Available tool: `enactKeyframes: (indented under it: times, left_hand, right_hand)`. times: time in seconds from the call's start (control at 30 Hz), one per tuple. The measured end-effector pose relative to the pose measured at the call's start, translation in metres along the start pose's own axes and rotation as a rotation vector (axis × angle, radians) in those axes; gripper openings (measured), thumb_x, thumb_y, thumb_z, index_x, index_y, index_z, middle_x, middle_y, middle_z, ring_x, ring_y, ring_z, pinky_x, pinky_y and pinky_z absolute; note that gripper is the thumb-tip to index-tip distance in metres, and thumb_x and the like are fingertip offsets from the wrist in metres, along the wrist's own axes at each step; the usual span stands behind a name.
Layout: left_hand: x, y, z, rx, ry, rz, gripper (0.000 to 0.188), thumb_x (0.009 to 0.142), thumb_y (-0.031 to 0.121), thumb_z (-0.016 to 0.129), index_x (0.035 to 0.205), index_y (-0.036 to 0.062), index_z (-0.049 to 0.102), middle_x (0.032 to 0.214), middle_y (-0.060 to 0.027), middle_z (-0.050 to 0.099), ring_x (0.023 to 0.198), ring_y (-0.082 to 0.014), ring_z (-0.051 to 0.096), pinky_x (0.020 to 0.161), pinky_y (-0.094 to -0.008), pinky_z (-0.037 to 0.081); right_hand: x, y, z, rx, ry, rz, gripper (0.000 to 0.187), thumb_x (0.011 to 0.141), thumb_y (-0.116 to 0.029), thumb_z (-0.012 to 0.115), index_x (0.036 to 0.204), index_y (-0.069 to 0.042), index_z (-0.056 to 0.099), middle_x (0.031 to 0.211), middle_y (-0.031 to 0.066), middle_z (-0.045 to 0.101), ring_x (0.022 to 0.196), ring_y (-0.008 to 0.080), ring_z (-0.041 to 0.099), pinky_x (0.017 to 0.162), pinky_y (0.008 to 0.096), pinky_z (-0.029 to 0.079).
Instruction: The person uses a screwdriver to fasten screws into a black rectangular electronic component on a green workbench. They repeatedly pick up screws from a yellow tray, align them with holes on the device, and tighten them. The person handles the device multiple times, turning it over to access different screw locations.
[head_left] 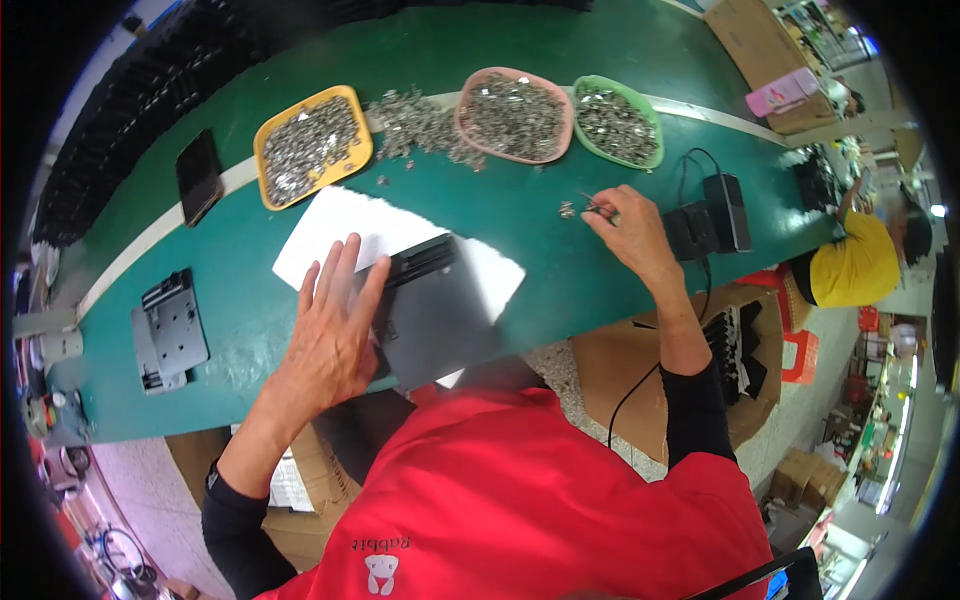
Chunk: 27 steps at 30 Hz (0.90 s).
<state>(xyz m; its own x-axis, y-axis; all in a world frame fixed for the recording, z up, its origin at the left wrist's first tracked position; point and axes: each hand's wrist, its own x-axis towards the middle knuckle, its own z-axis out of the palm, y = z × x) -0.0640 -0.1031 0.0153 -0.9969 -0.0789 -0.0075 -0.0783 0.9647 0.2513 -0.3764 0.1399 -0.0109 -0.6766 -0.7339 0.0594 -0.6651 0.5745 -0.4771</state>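
My left hand [335, 325], fingers spread, lies along the left edge of a flat dark grey plastic panel [440, 325] with a ribbed black strip at its far end. Under the panel is a white sheet [335, 235]. To the right, my right hand [632, 230] pinches thumb and fingertips together around something small, thin and dark that I cannot make out. Just left of those fingertips, a few tiny metal pieces [567, 209] sit on the green table [540, 290].
Yellow [265, 185], pink [517, 157] and green [652, 161] trays of small metal parts line the far side, with a loose pile [415, 122] between two. A phone [199, 178] and another panel [170, 328] lie left; black corded boxes [727, 213] stand right. A co-worker [860, 262] is beyond.
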Motion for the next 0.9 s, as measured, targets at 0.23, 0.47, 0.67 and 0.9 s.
enactKeyframes:
  times: [0.23,0.47,0.67,0.9]
  left_hand:
    - [-0.021,0.005,0.017,-0.064,0.071,-0.170,0.095,0.071,0.021,0.079,0.150,0.0025,0.029,0.149,-0.0251,0.035,0.137,-0.0420,0.036,0.111,-0.0484,0.033]
    - [-0.041,0.057,0.039,0.006,0.203,-0.394,0.084,0.075,0.020,0.077,0.146,0.0019,0.037,0.142,-0.0268,0.039,0.129,-0.0432,0.041,0.104,-0.0508,0.036]
    - [-0.012,0.080,0.029,-0.188,0.375,-0.425,0.097,0.068,0.042,0.084,0.144,0.0018,0.039,0.151,-0.0328,0.023,0.138,-0.0516,0.026,0.108,-0.0581,0.028]
    - [0.018,0.084,0.051,-0.234,0.326,-0.439,0.109,0.058,0.048,0.088,0.140,-0.0067,0.039,0.150,-0.0368,0.020,0.142,-0.0519,0.019,0.107,-0.0671,0.020]
  right_hand:
    - [0.004,0.010,0.008,-0.041,0.097,-0.104,0.012,0.087,-0.014,0.069,0.096,-0.006,0.070,0.083,0.0124,0.066,0.074,0.0308,0.066,0.065,0.0405,0.051]
    - [0.000,-0.022,0.002,0.406,-0.020,0.156,0.013,0.088,-0.006,0.064,0.099,0.000,0.070,0.075,0.0088,0.071,0.063,0.0114,0.065,0.055,0.0256,0.050]
    - [0.002,-0.058,0.022,0.651,-0.195,-0.005,0.012,0.089,-0.003,0.064,0.096,0.006,0.069,0.078,0.0063,0.069,0.059,0.0088,0.062,0.053,0.0223,0.048]
    - [0.017,-0.117,0.052,0.712,-0.329,-0.176,0.021,0.085,-0.004,0.069,0.103,0.006,0.065,0.084,0.0102,0.071,0.069,0.0122,0.066,0.063,0.0253,0.054]
